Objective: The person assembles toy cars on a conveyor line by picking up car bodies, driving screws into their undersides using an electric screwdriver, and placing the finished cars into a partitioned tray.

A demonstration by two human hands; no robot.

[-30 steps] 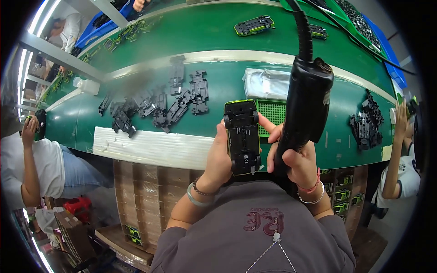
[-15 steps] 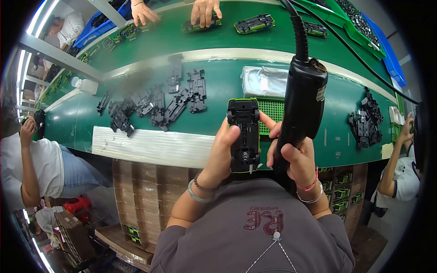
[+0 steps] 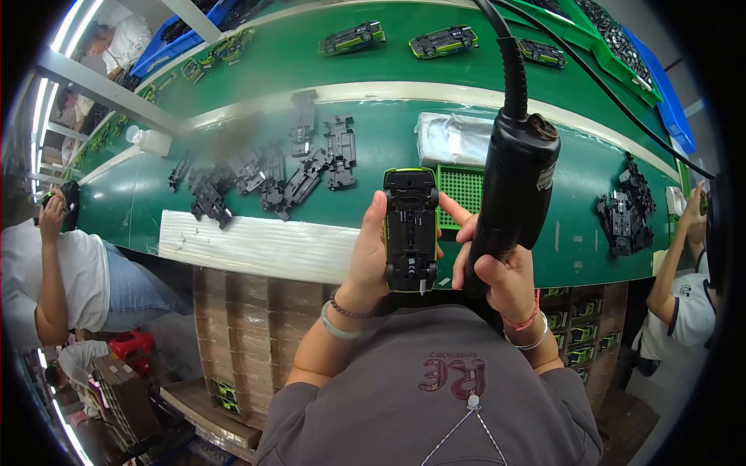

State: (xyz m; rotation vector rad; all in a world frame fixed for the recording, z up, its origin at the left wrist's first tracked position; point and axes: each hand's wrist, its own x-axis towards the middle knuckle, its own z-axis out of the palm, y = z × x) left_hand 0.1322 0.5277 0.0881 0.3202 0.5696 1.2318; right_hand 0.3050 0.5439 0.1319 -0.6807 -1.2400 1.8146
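My left hand [image 3: 367, 260] grips a toy car [image 3: 411, 237] upside down, its black underside up and green body showing at the edges. The thumb lies along its left side. Wrapped in my right hand [image 3: 507, 286] is a black corded electric screwdriver [image 3: 519, 182], upright, with its cable running up. Its tip is hidden. The right index finger reaches toward the toy car's right side by a wheel; I cannot tell whether it touches. Behind the car stands a green perforated basket [image 3: 460, 194], with a clear plastic bag [image 3: 454, 140] beyond it.
Black chassis parts [image 3: 299, 182] lie loose at left, and another pile [image 3: 625, 210] at right. A white foam strip [image 3: 249, 245] edges the table. Green toy cars [image 3: 351, 39] sit on the far green surface. A white bottle [image 3: 149, 141] stands far left. Other people work at both sides.
The toy car has turned slightly straighter and shifted left. My left thumb has slid from its underside to its side. Another person's hands have left the far toy cars.
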